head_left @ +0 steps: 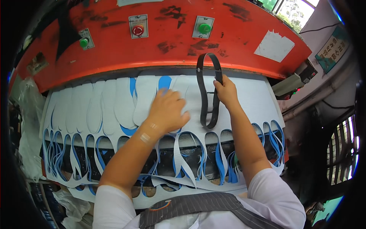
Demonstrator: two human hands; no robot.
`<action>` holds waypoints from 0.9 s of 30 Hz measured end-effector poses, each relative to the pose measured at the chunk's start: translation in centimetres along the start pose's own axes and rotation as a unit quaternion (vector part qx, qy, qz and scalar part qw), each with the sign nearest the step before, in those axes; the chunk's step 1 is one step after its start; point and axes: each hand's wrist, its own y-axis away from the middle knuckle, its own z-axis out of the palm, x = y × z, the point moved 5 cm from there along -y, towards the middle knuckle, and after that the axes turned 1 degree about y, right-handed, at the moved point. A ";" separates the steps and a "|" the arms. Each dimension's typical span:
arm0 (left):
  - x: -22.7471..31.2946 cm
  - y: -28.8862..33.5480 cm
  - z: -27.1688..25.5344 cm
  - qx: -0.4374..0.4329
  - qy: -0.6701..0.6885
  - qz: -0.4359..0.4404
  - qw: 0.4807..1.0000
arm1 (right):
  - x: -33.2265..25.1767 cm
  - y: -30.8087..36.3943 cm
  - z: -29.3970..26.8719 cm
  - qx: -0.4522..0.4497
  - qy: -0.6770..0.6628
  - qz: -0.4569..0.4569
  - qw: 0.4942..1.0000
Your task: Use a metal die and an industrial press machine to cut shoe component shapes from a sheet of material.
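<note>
My right hand point(227, 91) grips a black insole-shaped cutting die point(204, 103) by its right edge. The die stands over a white ribbed foam sheet point(251, 97) with a blue underside; I cannot tell whether its lower rim touches it. My left hand point(166, 110), slightly blurred, is over the middle of the sheet with its thumb apart from the fingers, nothing visible in it. Close to its fingertips are a cut insole shape point(146, 89) and a blue patch point(164, 81). More insole outlines point(95, 108) run side by side across the left part of the sheet.
A red press beam point(167, 42) spans the far side, bearing a red button point(138, 30) and green buttons point(204, 28). Cut-out scrap strips point(221, 164) hang along the near edge over a dark surface. Clear plastic bags point(30, 129) hang at the left.
</note>
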 end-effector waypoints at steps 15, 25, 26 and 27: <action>-9.9 0.0 9.7 -0.093 -0.104 -0.165 0.976 | 1.8 11.6 3.0 -0.233 0.065 -0.124 0.963; -9.6 0.1 10.7 -0.150 -0.085 -0.199 0.965 | -1.4 11.1 5.9 -0.180 0.055 -0.232 0.954; -9.6 0.0 10.6 -0.147 -0.089 -0.196 0.965 | -1.5 11.1 5.9 -0.179 0.051 -0.241 0.953; -9.8 0.0 10.5 -0.147 -0.086 -0.197 0.966 | -1.6 11.1 5.8 -0.176 0.047 -0.249 0.951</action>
